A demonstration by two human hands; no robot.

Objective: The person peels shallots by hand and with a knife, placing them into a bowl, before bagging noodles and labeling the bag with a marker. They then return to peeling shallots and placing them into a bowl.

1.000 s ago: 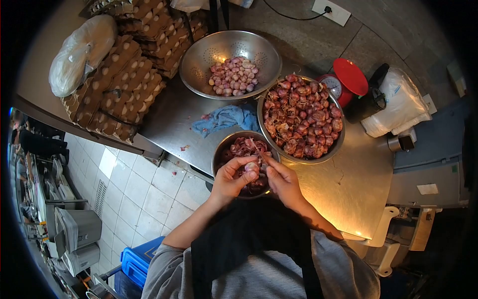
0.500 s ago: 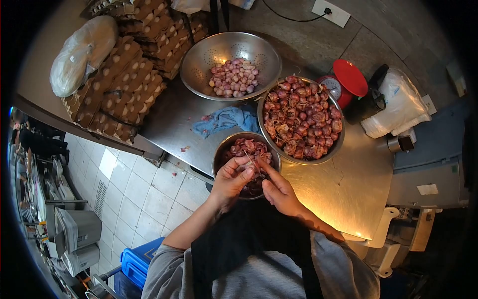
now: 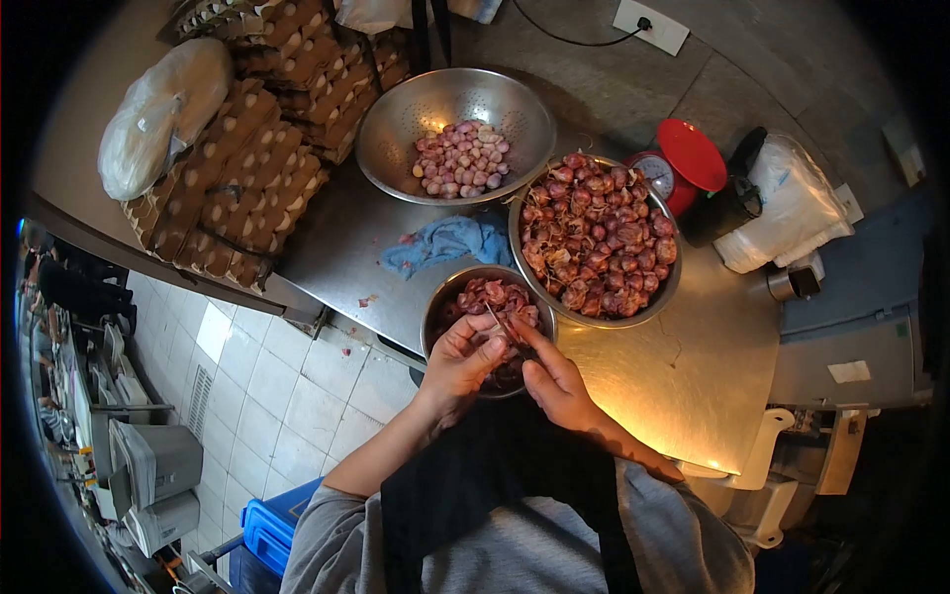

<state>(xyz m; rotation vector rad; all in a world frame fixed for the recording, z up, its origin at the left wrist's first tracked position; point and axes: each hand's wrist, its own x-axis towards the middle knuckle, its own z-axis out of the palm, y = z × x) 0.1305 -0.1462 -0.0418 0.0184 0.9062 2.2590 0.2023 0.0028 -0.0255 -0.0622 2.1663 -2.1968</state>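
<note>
Over a small metal bowl (image 3: 432, 315) of reddish onion skins (image 3: 492, 294), my two hands meet. My left hand (image 3: 463, 361) has its fingers closed on a small thing, perhaps a shallot, mostly hidden. My right hand (image 3: 556, 381) is closed around a thin blade-like tool (image 3: 497, 320) that touches what the left holds. Unpeeled red shallots (image 3: 606, 233) fill a large metal bowl (image 3: 645, 322) to the right. Behind, a colander (image 3: 391, 134) holds peeled pinkish shallots (image 3: 460, 158). A crumpled blue cloth (image 3: 445, 243) lies on the steel table (image 3: 683, 366).
Stacked egg trays (image 3: 233, 188) with a plastic bag (image 3: 163, 114) stand at the left. A red scale (image 3: 690, 156), a dark container (image 3: 725, 210) and a plastic-wrapped pack (image 3: 792, 203) are at the back right. Grey bins (image 3: 158, 460) stand on the floor at left.
The view has shifted slightly. Both hands stay over the small bowl, and the thin tool between them has tilted a little.
</note>
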